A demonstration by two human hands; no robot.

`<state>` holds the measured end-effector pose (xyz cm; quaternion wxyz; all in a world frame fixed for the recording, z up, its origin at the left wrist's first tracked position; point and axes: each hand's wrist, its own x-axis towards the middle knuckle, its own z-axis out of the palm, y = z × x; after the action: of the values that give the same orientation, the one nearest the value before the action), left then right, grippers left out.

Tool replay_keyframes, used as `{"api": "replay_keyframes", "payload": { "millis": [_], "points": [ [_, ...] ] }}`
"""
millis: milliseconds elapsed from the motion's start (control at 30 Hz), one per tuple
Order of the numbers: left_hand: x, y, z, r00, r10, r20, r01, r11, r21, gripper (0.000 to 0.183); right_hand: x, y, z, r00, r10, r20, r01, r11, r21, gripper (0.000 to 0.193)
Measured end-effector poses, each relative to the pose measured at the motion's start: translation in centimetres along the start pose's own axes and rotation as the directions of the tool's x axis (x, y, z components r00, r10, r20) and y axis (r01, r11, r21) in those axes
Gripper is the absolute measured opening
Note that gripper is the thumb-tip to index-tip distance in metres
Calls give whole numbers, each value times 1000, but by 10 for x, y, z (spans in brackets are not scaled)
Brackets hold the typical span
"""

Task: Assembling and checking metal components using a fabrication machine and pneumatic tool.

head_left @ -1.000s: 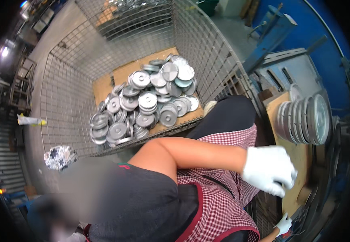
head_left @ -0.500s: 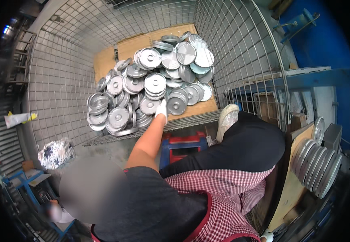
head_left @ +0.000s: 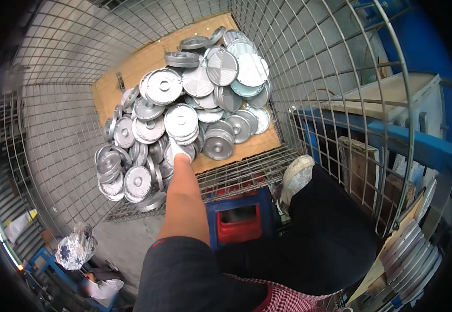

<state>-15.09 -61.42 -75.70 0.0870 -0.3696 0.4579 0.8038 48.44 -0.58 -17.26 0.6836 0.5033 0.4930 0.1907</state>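
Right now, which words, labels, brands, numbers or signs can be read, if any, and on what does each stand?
No text can be read.
Dark sleeve: small red mark, too small to read.
Metal discs: no lettering I can make out.
Blue surface, upper right: too blurred to tell.

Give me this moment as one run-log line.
left hand: gloved, among metal discs, grip unclear | right hand: not in view | discs: piled on brown board inside wire cage
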Motion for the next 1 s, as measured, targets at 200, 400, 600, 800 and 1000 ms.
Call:
{"api": "replay_keyframes", "payload": {
  "millis": [200,400,600,800,1000],
  "points": [
    [-15,31,54,961,-260,-97,203,898,-391,78,-5,3,10,999,43,32,-43,999,9,50],
    [1,40,50,980,-166,-110,128,948,-291,72,-12,6,34,997,59,52,-60,998,22,48],
    [-4,46,59,942,-237,-238,151,932,-331,70,-15,8,41,995,94,39,-95,995,30,46],
    [9,66,63,922,-383,-55,369,914,-171,61,-4,19,23,994,112,-12,-112,994,15,44],
    [-8,48,76,933,-336,-127,282,905,-319,62,-7,18,26,985,167,-33,-165,985,53,42]
  ]
}}
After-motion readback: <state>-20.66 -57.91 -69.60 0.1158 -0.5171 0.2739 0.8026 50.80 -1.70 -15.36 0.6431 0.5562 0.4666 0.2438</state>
